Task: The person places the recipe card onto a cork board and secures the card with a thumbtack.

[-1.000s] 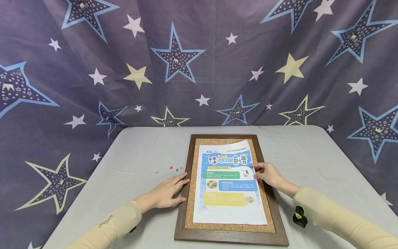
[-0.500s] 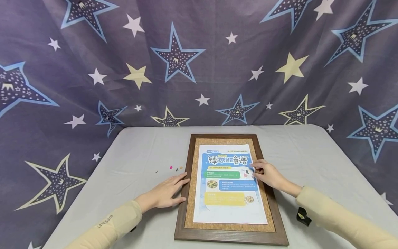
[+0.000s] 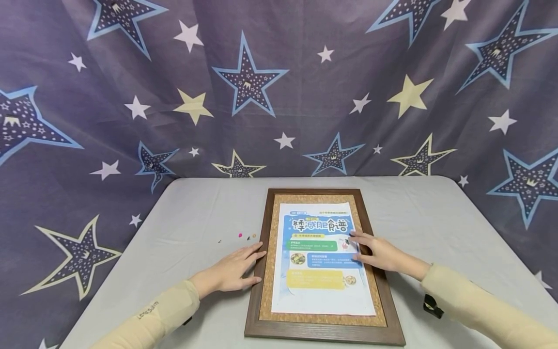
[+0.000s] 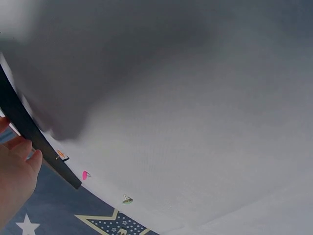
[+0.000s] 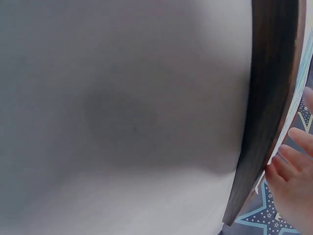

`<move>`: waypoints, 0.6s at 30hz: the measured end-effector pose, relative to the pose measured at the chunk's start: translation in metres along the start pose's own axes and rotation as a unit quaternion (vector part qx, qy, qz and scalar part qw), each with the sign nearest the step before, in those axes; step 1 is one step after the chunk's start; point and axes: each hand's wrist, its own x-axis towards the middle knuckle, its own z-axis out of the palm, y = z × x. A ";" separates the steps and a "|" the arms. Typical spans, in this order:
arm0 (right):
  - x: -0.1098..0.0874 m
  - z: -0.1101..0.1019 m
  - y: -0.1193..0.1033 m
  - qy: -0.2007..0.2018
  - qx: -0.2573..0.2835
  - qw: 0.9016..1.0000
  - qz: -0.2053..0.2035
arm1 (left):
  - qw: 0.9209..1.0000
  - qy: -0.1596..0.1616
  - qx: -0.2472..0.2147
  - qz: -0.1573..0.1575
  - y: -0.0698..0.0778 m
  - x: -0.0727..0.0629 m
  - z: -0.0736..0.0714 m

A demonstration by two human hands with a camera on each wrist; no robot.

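Head view: left hand (image 3: 233,271) flat on the counter (image 3: 196,218), fingers straight, tips against the left edge of the frame (image 3: 255,291). Right hand (image 3: 379,252) on the right edge of the poster (image 3: 322,257), fingers relaxed, pressing it onto the cork inside the frame, mid-counter. Small pins (image 3: 240,235) left of the frame.

Left wrist view: fingers (image 4: 22,156) extended beside the dark frame (image 4: 29,132); pins (image 4: 85,174) near on the counter (image 4: 195,122).

Right wrist view: fingers (image 5: 293,161) loosely stretched, touching the poster edge beside the frame (image 5: 264,107).
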 end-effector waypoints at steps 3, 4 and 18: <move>-0.001 0.001 0.002 -0.009 0.002 1.000 -0.006 | 1.000 0.000 0.000 -0.001 0.000 0.000 0.000; -0.002 0.001 0.003 -0.012 0.001 1.000 -0.009 | 1.000 0.001 0.000 -0.001 0.000 0.000 0.000; -0.006 0.006 0.007 -0.044 -0.005 0.998 -0.041 | 1.000 0.004 -0.011 -0.010 0.000 0.002 -0.002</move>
